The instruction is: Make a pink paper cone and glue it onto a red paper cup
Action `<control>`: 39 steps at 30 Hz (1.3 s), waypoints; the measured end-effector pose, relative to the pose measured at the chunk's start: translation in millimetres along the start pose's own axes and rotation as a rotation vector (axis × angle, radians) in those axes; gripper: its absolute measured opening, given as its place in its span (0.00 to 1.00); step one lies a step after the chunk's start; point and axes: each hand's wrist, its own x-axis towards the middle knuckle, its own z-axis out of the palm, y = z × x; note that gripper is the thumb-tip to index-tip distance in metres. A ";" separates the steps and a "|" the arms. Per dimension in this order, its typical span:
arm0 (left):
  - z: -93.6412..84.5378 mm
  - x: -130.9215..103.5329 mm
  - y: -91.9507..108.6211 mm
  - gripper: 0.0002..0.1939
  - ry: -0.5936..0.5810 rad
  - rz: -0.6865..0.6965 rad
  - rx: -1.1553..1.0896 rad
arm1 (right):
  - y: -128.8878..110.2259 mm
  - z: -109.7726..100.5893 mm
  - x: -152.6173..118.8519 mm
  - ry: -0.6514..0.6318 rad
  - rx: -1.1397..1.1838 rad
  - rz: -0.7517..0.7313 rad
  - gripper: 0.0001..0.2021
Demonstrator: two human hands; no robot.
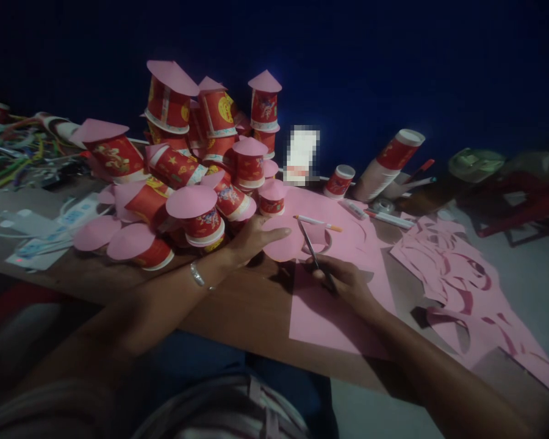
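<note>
Pink paper disc point(281, 249) overlaps the left edge of the pink sheet point(338, 320), pinched by the left hand point(251, 242), thumb uppermost. Right hand point(343, 277) grips a slim dark tool point(310, 244). White-and-orange marker point(322, 224) lies beyond.

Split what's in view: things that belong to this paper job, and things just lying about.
Seem to belong:
- pink disc, in the left hand
- slim dark tool, probably scissors, in the right hand
- pink sheet
- cone-topped red cups
- cup stack

Seem to be lying about:
- tangled wires
- pink offcuts
</note>
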 end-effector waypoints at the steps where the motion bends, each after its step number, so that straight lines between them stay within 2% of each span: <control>1: -0.1 0.0 0.0 0.23 -0.006 -0.006 -0.009 | -0.3 0.0 0.0 0.001 -0.005 -0.001 0.22; 10: 1.0 -0.3 1.9 0.23 0.016 -0.031 -0.023 | 0.6 -0.2 0.2 0.008 -0.018 -0.013 0.20; 18: -1.1 0.4 0.0 0.28 0.026 -0.058 -0.028 | 0.9 -1.2 -0.2 0.013 -0.056 -0.009 0.23; 24: -2.7 1.5 -2.5 0.25 0.027 -0.075 -0.075 | 1.0 0.1 -1.1 0.016 -0.034 0.005 0.22; 30: 0.4 1.4 0.0 0.26 0.081 -0.070 -0.062 | 3.5 0.8 -1.7 0.023 -0.023 0.019 0.23; 34: 0.4 1.8 0.5 0.24 0.055 -0.032 -0.007 | 3.1 0.7 -2.3 0.013 0.021 0.027 0.23; 39: -0.2 1.7 -0.2 0.21 0.024 -0.049 -0.004 | 2.0 -0.1 -1.9 0.002 0.025 0.044 0.23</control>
